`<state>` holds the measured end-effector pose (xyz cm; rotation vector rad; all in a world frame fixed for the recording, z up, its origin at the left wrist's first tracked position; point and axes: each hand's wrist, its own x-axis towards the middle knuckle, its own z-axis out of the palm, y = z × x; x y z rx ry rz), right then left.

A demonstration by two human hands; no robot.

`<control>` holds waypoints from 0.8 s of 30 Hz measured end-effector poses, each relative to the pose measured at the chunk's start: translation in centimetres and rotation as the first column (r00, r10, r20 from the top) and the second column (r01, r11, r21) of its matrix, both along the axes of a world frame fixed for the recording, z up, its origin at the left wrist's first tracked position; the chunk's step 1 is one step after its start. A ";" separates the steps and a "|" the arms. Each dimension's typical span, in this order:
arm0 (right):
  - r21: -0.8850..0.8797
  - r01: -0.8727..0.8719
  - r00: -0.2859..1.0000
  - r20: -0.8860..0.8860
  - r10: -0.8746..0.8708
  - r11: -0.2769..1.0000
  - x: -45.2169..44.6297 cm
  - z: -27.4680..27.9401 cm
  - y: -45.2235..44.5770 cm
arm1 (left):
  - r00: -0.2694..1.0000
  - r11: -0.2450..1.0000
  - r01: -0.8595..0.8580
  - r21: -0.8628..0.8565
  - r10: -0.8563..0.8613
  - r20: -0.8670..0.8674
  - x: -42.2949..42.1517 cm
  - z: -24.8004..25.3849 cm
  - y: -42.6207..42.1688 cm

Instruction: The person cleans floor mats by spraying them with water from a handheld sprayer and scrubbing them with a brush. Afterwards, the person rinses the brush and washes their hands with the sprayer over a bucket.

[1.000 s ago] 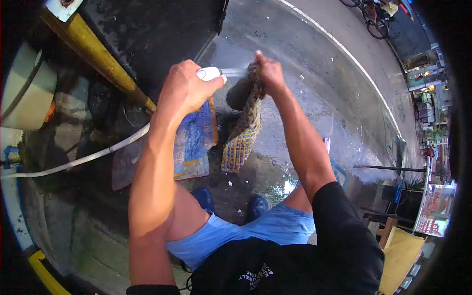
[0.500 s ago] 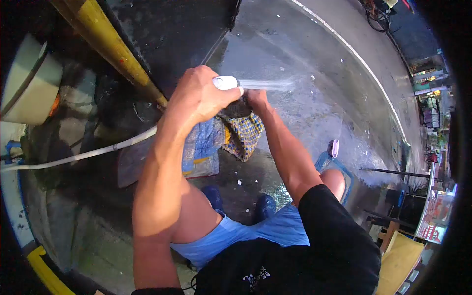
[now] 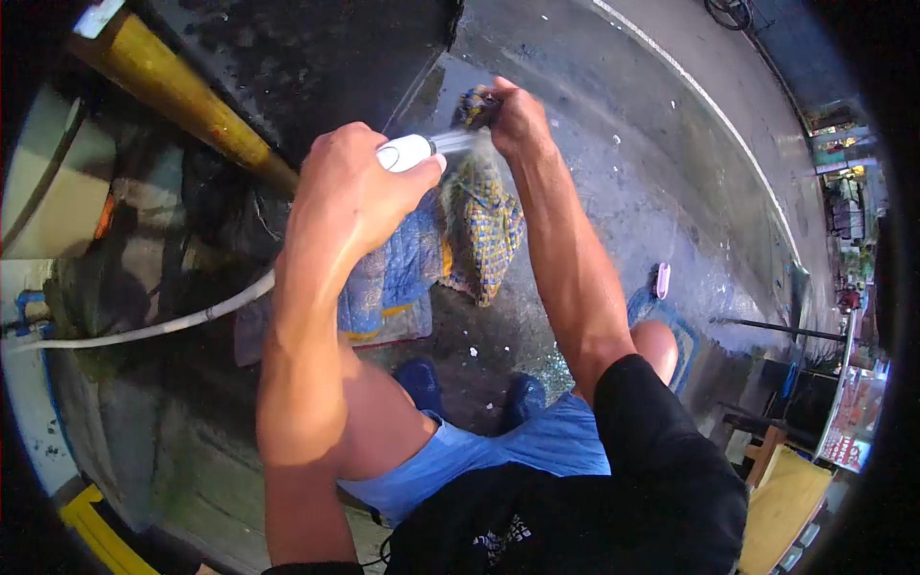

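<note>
Both clamped | left hand (image 3: 347,187): white nozzle (image 3: 406,152), rear hidden | right hand (image 3: 522,120): checkered cloth (image 3: 492,228), partly blurred by spray (image 3: 456,142)

1. The checkered mat (image 3: 489,216) is hanging from the right hand (image 3: 520,120), its upper end bunching into a dark, crumpled wad in the grip.
2. Its woven surface is showing yellow, blue and pale blocks, and its lower part is spreading in loose folds down the view.
3. The white nozzle (image 3: 406,153) is resting inside the left hand (image 3: 353,182), its smooth, rounded body poking out above the thumb and its dark tip pointing toward the mat.
4. Water (image 3: 455,142) is streaming from that tip in thin jets and breaking into spray at the mat, just below the wad.
5. The pale hose (image 3: 192,321) is curving from the left edge toward the left hand, its far end hiding from sight.
</note>
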<state>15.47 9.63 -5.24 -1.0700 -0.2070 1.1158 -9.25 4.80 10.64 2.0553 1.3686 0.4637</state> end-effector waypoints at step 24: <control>-0.478 -0.317 0.451 0.684 0.574 0.819 -14.6 -19.1 -9.7 | 0.977 0.974 0.212 -0.080 -0.211 0.015 3.5 -2.6 -1.5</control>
